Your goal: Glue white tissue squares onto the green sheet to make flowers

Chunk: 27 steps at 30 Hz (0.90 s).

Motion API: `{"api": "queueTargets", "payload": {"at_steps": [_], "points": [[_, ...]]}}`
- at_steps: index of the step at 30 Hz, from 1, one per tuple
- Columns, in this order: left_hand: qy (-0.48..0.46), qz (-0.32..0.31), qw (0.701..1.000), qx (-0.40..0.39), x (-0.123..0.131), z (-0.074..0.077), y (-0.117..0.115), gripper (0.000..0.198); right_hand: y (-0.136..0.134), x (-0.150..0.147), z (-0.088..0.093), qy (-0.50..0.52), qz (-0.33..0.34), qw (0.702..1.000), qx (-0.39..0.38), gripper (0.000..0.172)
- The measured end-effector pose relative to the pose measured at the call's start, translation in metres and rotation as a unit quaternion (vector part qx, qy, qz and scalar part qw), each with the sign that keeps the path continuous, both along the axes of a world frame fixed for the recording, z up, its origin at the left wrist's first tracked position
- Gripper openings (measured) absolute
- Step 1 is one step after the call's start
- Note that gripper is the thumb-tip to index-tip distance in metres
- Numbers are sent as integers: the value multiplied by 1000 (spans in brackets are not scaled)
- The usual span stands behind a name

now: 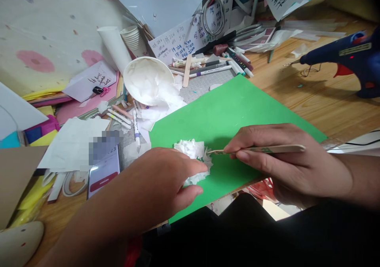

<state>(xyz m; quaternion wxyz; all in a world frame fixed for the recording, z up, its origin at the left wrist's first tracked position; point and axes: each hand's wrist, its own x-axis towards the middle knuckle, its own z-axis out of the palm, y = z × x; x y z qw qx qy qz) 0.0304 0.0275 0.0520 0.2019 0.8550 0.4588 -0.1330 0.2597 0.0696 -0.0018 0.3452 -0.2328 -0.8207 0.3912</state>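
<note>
Apparently, work is partway: on the green sheet (pixel 231 108), white paper scraps (pixel 190 146) make one cluster; right hand (pixel 297 168) pinches a wooden stick (pixel 282 148), left hand (pixel 164 176) touches scraps, thumb apart.

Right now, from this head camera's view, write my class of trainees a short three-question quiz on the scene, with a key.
1. Which hand pinches the slim, flat, pale wooden stick?
2. True or false: the ruffled white paper bundle lies on the bright green rectangular sheet.
3. What is at the upper right of the picture?
A) a lit smartphone
B) a dark-blue glue gun
C) a white paper cup

Key:
1. The right hand
2. True
3. B
</note>
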Motion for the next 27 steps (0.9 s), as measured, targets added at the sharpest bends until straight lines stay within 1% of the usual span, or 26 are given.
{"api": "queueTargets", "payload": {"at_steps": [4, 6, 7, 8, 10, 12, 14, 16, 18, 19, 20, 22, 23, 26, 27], "points": [[-53, -7, 998, 30, -7, 1, 0, 15, 0, -1, 1, 15, 65, 998, 12, 15], [-78, -6, 996, 37, -9, 3, 1, 18, -1, -2, 1, 2, 62, 998, 25, 16], [-89, 7, 995, 43, -10, 5, 2, 19, -1, -3, 1, -8, 51, 998, 27, 17], [-100, 32, 993, 55, -9, 6, 3, 19, -2, -4, 1, -19, 39, 999, 24, 18], [-127, 117, 979, 112, -9, 9, 6, 19, -3, -4, 0, -22, 17, 1000, 11, 18], [-146, 216, 945, 196, -10, 9, 11, 17, -3, -4, -2, -6, 3, 1000, -17, 17], [-155, 285, 910, 258, -14, 7, 17, 17, -3, -2, -3, 13, -5, 998, -56, 15], [-161, 318, 892, 278, -21, 0, 24, 19, -2, 0, -2, 18, -17, 995, -93, 14], [-165, 332, 885, 283, -31, -8, 33, 21, 0, 2, 1, 14, -35, 992, -120, 18], [-166, 357, 869, 300, -36, -12, 39, 22, 2, 4, 2, 11, -41, 990, -132, 21], [-159, 374, 856, 321, -41, -16, 44, 27, 4, 5, 4, 7, -46, 989, -143, 25], [-140, 399, 830, 364, -48, -21, 55, 35, 6, 6, 6, 5, -50, 986, -160, 30], [-130, 399, 830, 368, -50, -23, 60, 33, 8, 7, 6, 5, -49, 985, -164, 32], [-101, 367, 859, 341, -49, -24, 71, 26, 9, 9, 5, 1, -41, 985, -170, 35], [-92, 362, 866, 333, -48, -24, 74, 26, 8, 9, 5, -1, -38, 985, -170, 36]]}}
